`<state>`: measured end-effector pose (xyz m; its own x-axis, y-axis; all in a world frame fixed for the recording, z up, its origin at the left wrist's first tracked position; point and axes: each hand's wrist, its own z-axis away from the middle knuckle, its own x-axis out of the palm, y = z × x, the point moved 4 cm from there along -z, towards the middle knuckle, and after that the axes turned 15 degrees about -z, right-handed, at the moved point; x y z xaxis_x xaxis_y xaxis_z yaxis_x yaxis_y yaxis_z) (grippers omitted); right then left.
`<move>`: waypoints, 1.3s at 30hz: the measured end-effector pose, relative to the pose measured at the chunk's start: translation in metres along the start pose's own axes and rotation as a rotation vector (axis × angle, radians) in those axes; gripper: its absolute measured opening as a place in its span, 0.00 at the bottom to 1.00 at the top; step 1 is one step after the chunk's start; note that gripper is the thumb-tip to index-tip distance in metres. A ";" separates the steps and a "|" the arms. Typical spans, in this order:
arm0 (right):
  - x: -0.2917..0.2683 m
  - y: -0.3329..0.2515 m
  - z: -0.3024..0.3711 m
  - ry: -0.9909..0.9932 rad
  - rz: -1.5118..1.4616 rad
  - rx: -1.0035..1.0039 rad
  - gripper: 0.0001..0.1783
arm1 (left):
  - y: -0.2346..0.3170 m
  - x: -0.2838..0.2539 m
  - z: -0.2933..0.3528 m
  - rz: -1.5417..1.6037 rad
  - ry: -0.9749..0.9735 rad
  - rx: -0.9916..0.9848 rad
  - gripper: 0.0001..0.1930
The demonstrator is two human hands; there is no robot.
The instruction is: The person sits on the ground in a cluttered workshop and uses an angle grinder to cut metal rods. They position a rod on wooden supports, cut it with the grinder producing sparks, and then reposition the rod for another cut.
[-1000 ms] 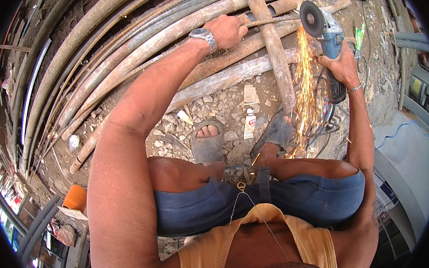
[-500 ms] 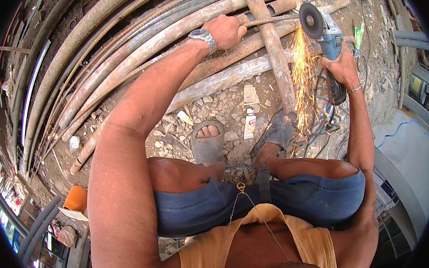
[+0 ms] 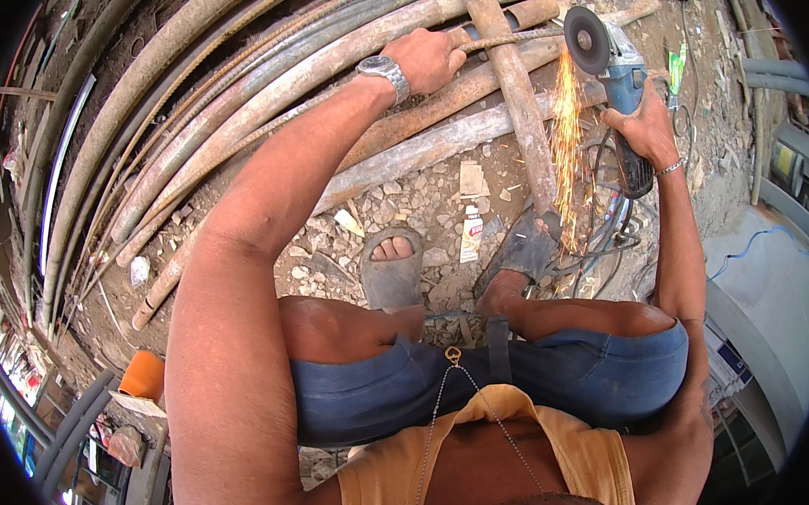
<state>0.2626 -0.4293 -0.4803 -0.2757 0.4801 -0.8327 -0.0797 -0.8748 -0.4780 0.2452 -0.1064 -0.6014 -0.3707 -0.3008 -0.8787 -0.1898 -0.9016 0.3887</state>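
Observation:
My right hand [image 3: 647, 127] is wrapped round the blue body of an angle grinder [image 3: 625, 86]. Its dark cutting disc [image 3: 587, 41] meets the right end of a ribbed steel bar [image 3: 530, 35], and orange sparks [image 3: 565, 141] stream down toward my right foot. The fingers of my left hand [image 3: 424, 61] are closed round that bar further left, with a metal watch [image 3: 380, 66] on the wrist. Between hand and disc, the bar rests across a rusty pipe [image 3: 517, 93] that slants over the other pipes.
Long rusty pipes [image 3: 418, 164] run curving across the rubble ground. A white and red tube [image 3: 470, 234] lies between my sandalled feet. Cables [image 3: 621, 239] are bunched under the grinder near my right foot. An orange container [image 3: 141, 375] is at the left.
Both hands, the bar and the grinder stay almost in place. The spray of sparks has become slightly narrower.

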 end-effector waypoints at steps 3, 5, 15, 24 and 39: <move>0.000 0.001 -0.001 -0.003 0.011 0.002 0.37 | 0.000 0.001 0.000 0.007 -0.001 -0.003 0.22; 0.000 0.003 -0.002 -0.003 0.013 -0.002 0.37 | 0.000 0.001 0.000 0.005 0.022 0.013 0.21; 0.000 0.004 -0.003 -0.002 0.017 -0.018 0.36 | 0.000 0.001 0.000 -0.015 0.021 -0.005 0.22; 0.000 0.002 -0.004 0.000 0.018 0.015 0.36 | 0.000 -0.001 0.003 0.004 -0.044 -0.021 0.19; 0.002 0.002 -0.007 -0.020 0.002 0.015 0.37 | -0.001 0.001 0.003 -0.007 -0.038 -0.021 0.18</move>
<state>0.2686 -0.4293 -0.4846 -0.2953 0.4768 -0.8279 -0.0935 -0.8768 -0.4716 0.2427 -0.1046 -0.6022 -0.4041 -0.2828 -0.8699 -0.1738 -0.9100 0.3765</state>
